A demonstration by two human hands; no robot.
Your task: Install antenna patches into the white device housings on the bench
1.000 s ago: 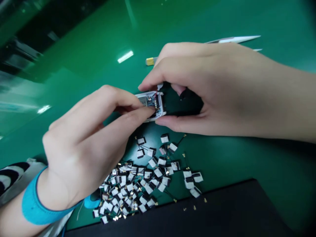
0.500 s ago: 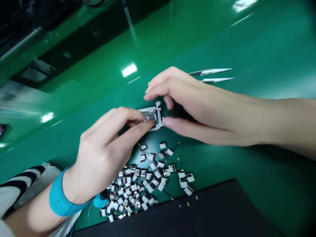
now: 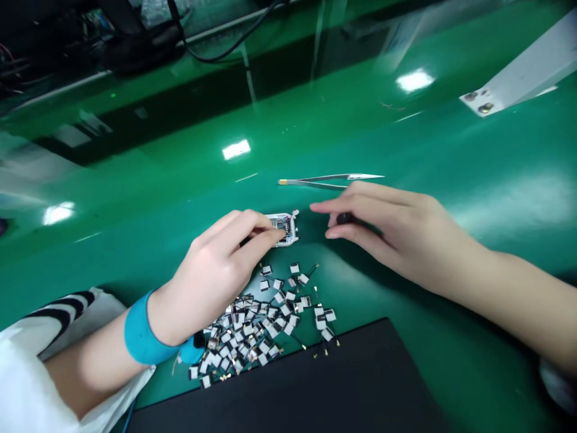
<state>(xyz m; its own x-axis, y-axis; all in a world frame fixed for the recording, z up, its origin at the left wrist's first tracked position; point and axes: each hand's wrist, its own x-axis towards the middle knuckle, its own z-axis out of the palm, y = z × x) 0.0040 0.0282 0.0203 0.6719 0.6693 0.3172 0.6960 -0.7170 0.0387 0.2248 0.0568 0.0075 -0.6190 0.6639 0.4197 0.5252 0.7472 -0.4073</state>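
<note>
My left hand (image 3: 225, 264), with a blue band round its wrist, pinches a small white device housing (image 3: 294, 234) with an exposed circuit board (image 3: 282, 225) inside. The fingers cover the housing's left part, and a small white piece stands out at its upper right corner. To the right, apart from the housing, my right hand (image 3: 383, 231) is curled round a black, round-ended tool (image 3: 345, 218); most of that tool is hidden in the palm. Its index finger is stretched out to the left. Tweezers (image 3: 315, 179) lie just beyond the right hand.
Many small white-and-black parts with thin leads (image 3: 252, 328) lie in a pile below the hands. A black mat (image 3: 288, 391) covers the front of the green table (image 3: 189, 174). A white metal bracket (image 3: 518, 78) stands at upper right; a black cable (image 3: 220, 57) runs along the back.
My right hand has drawn back to the right, away from the housing, uncovering more of the tweezers. The left hand still holds the housing. The view has shifted, bringing the bracket into sight.
</note>
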